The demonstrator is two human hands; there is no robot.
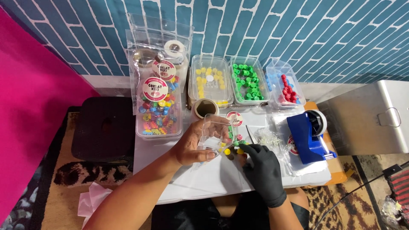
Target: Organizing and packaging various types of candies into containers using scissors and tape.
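Note:
My bare left hand (194,147) holds a clear plastic pouch (216,133) open over the white table (187,183). In a black glove, my right hand (262,168) pinches small round candies at the pouch's lower edge. A yellow candy (227,151) and a few green and pink ones (238,140) lie loose between the two hands. What the gloved fingertips grip is too small to make out exactly.
At the back stand three clear tubs: yellow candies (210,81), green candies (248,81), blue and red candies (284,87). Filled, stickered pouches (158,106) stand at left. A tape roll (205,107), a blue tape dispenser (309,134), empty pouches (272,140) and a metal box (370,117) are nearby.

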